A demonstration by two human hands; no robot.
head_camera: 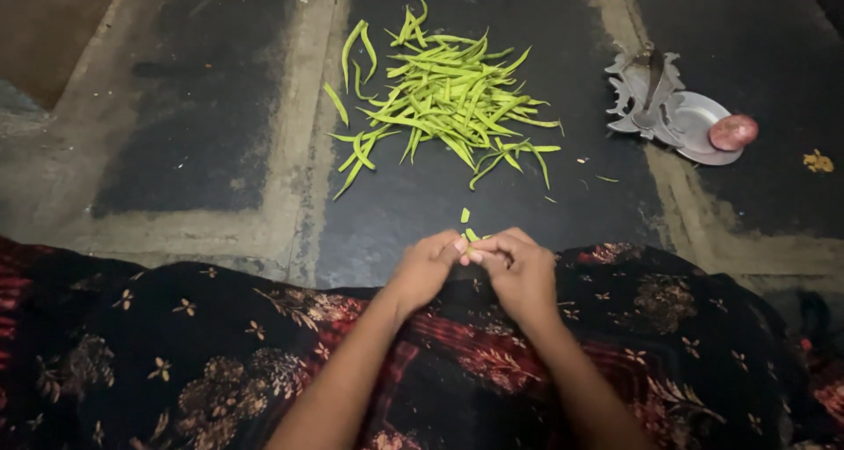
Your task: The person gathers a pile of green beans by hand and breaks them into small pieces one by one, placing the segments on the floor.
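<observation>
Over our dark flowered cloth [220, 362], our left hand [428, 267] and right hand [519, 270] meet, fingertips pinching a green bean [472, 235] between them; one cut piece [465, 214] lies on the floor [202, 134] just beyond, before the bean pile [448, 98].

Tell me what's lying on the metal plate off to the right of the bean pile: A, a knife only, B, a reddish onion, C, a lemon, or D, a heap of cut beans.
B: a round reddish onion rests on the edge of the metal plate, right of the green beans, while both hands pinch one bean piece.
</observation>
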